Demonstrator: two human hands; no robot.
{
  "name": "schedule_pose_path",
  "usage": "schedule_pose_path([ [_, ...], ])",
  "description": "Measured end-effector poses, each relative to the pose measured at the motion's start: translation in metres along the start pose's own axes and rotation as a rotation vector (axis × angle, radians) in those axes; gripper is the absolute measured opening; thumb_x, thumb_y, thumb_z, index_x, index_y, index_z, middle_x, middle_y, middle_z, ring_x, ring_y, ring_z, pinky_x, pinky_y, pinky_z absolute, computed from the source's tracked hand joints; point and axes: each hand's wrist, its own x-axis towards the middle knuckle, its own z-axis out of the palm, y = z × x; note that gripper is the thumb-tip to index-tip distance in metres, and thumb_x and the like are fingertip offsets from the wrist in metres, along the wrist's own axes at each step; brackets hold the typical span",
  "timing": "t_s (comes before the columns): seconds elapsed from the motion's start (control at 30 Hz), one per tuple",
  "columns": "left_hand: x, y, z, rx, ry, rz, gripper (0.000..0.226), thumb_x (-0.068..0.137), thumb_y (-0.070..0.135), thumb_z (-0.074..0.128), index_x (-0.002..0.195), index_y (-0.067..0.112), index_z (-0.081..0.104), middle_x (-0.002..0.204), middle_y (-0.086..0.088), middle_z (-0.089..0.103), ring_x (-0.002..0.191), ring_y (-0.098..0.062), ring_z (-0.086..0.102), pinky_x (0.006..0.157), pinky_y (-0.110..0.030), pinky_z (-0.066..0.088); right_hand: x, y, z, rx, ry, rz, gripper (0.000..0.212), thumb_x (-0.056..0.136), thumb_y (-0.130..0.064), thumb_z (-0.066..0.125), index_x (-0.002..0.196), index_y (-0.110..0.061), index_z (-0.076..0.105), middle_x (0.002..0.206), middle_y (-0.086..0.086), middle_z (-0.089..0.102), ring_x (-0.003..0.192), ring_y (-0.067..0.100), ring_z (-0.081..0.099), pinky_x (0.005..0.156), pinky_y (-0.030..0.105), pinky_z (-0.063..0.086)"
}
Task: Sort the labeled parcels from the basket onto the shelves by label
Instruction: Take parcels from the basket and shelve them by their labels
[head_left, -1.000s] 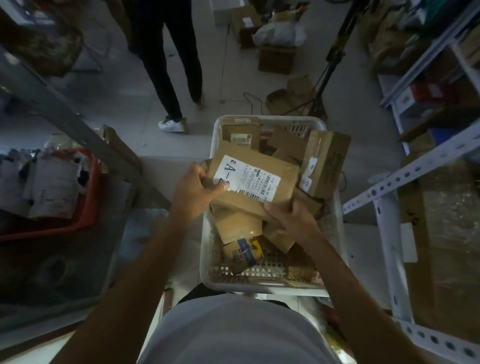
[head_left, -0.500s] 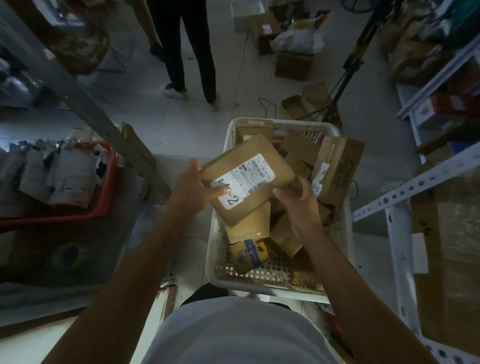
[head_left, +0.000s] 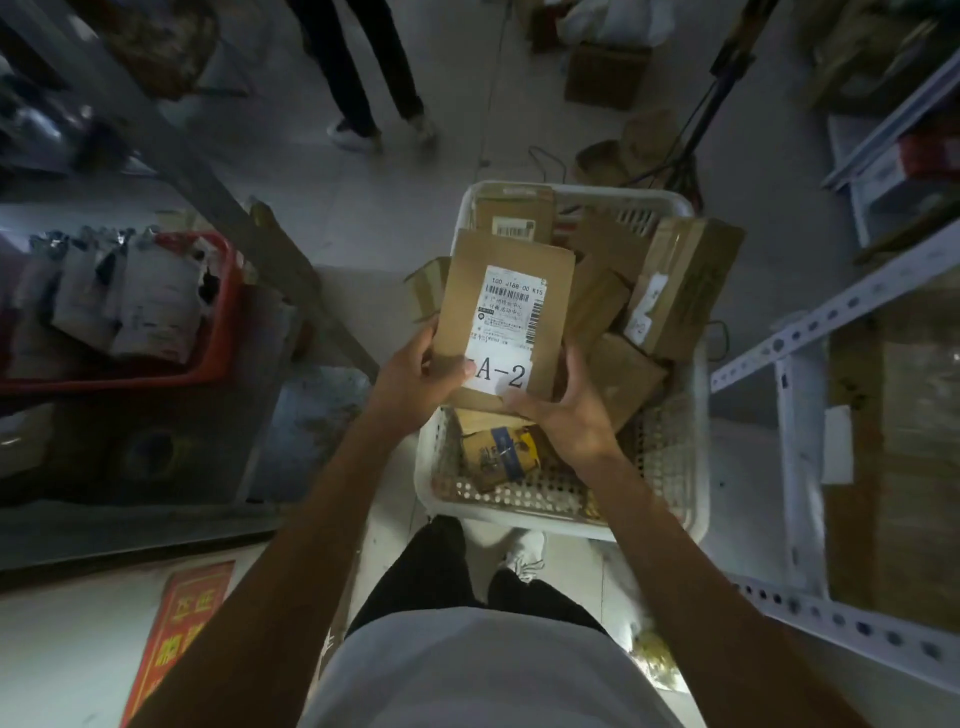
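Observation:
A flat brown cardboard parcel (head_left: 556, 291) with a white shipping label marked "A-2" is held upright above the white plastic basket (head_left: 693, 457). My left hand (head_left: 415, 374) grips its lower left edge, thumb on the label. My right hand (head_left: 576, 410) holds its lower right corner from beneath and the side. The basket on the floor holds several more brown parcels, among them a long box (head_left: 680, 286) with a small white label at the right and a crumpled blue and yellow packet (head_left: 498, 452) at the bottom.
White perforated metal shelving (head_left: 810, 332) with brown boxes stands at the right. A grey shelf frame (head_left: 171, 156) and a red basket (head_left: 218, 332) of white packets are at the left. Another person's legs (head_left: 363, 67) stand ahead. A tripod and boxes lie beyond the basket.
The parcel has been turned from lying crosswise to standing lengthwise, label now facing me. Both hands shifted to its lower end. The view has risen a little away from the basket.

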Motion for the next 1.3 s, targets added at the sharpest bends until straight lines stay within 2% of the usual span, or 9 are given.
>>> schedule_pose_path([
  [0.07, -0.007, -0.002, 0.002, -0.023, -0.051, 0.021, 0.065, 0.088, 0.030, 0.072, 0.146, 0.029, 0.043, 0.122, 0.014, 0.067, 0.107, -0.004, 0.066, 0.088, -0.024, 0.055, -0.011, 0.004, -0.003, -0.011, 0.014, -0.042, 0.103, 0.066, -0.047, 0.089, 0.150, -0.042, 0.030, 0.132, -0.023, 0.061, 0.121, 0.002, 0.059, 0.099, 0.032, 0.052],
  [0.33, -0.015, 0.001, 0.008, -0.071, -0.241, 0.089, 0.082, 0.077, 0.029, 0.080, 0.146, 0.037, 0.038, 0.106, 0.042, 0.062, 0.094, 0.015, 0.063, 0.066, -0.004, 0.049, -0.058, 0.003, -0.013, -0.129, 0.227, -0.111, 0.087, 0.065, -0.057, 0.085, 0.130, -0.072, 0.029, 0.119, -0.041, 0.060, 0.105, -0.018, 0.059, 0.083, 0.008, 0.046],
  [0.53, -0.020, 0.007, 0.005, 0.055, -0.407, 0.183, 0.080, 0.075, 0.030, 0.083, 0.140, 0.044, 0.038, 0.092, 0.052, 0.057, 0.087, 0.026, 0.056, 0.064, 0.003, 0.042, -0.104, 0.016, 0.008, -0.046, 0.404, -0.093, 0.096, 0.066, -0.059, 0.084, 0.146, -0.046, 0.033, 0.124, -0.024, 0.065, 0.109, -0.003, 0.065, 0.097, 0.038, 0.055],
  [0.67, -0.026, 0.005, 0.003, 0.116, -0.550, 0.248, 0.066, 0.076, 0.028, 0.082, 0.133, 0.035, 0.050, 0.108, 0.032, 0.065, 0.099, 0.014, 0.062, 0.077, -0.007, 0.052, -0.141, 0.024, 0.033, 0.044, 0.545, -0.100, 0.096, 0.073, -0.037, 0.087, 0.150, -0.043, 0.030, 0.130, -0.016, 0.064, 0.115, 0.009, 0.065, 0.093, 0.045, 0.058],
  [0.87, -0.062, 0.013, 0.024, 0.207, -0.771, 0.306, 0.087, 0.078, 0.029, 0.082, 0.150, 0.015, 0.035, 0.137, 0.005, 0.056, 0.121, 0.000, 0.056, 0.095, -0.026, 0.054, -0.209, 0.056, 0.063, 0.237, 0.788, -0.067, 0.099, 0.073, -0.018, 0.086, 0.150, -0.048, 0.031, 0.137, -0.002, 0.062, 0.123, 0.025, 0.061, 0.086, 0.057, 0.058],
  [0.93, -0.079, 0.015, 0.036, 0.270, -0.822, 0.374, 0.084, 0.078, 0.032, 0.082, 0.148, 0.013, 0.039, 0.140, 0.000, 0.055, 0.127, -0.018, 0.053, 0.102, -0.038, 0.050, -0.234, 0.066, 0.070, 0.261, 0.873, -0.037, 0.098, 0.073, -0.018, 0.087, 0.148, -0.050, 0.032, 0.136, -0.006, 0.063, 0.124, 0.023, 0.061, 0.091, 0.056, 0.057],
  [1.03, -0.110, 0.017, 0.055, 0.320, -0.938, 0.507, 0.059, 0.080, 0.033, 0.078, 0.133, 0.021, 0.054, 0.123, 0.012, 0.066, 0.109, -0.010, 0.064, 0.084, -0.018, 0.056, -0.270, 0.081, 0.081, 0.313, 1.005, -0.024, 0.099, 0.074, -0.014, 0.085, 0.150, -0.047, 0.031, 0.134, -0.012, 0.063, 0.123, 0.015, 0.061, 0.090, 0.052, 0.058],
  [1.1, -0.130, 0.021, 0.070, 0.335, -1.019, 0.559, 0.053, 0.081, 0.032, 0.077, 0.128, 0.023, 0.056, 0.122, 0.007, 0.069, 0.107, -0.010, 0.066, 0.083, -0.020, 0.057, -0.294, 0.088, 0.089, 0.338, 1.104, -0.021, 0.100, 0.072, -0.017, 0.085, 0.150, -0.047, 0.031, 0.133, -0.018, 0.062, 0.119, 0.006, 0.062, 0.084, 0.043, 0.062],
  [1.3, -0.209, 0.037, 0.123, 0.356, -1.209, 0.689, 0.073, 0.082, 0.026, 0.077, 0.145, 0.026, 0.042, 0.129, 0.008, 0.063, 0.117, -0.015, 0.062, 0.090, -0.037, 0.058, -0.377, 0.106, 0.100, 0.443, 1.401, 0.016, 0.101, 0.074, -0.007, 0.086, 0.152, -0.040, 0.032, 0.126, -0.030, 0.061, 0.114, -0.009, 0.059, 0.082, 0.031, 0.060],
])
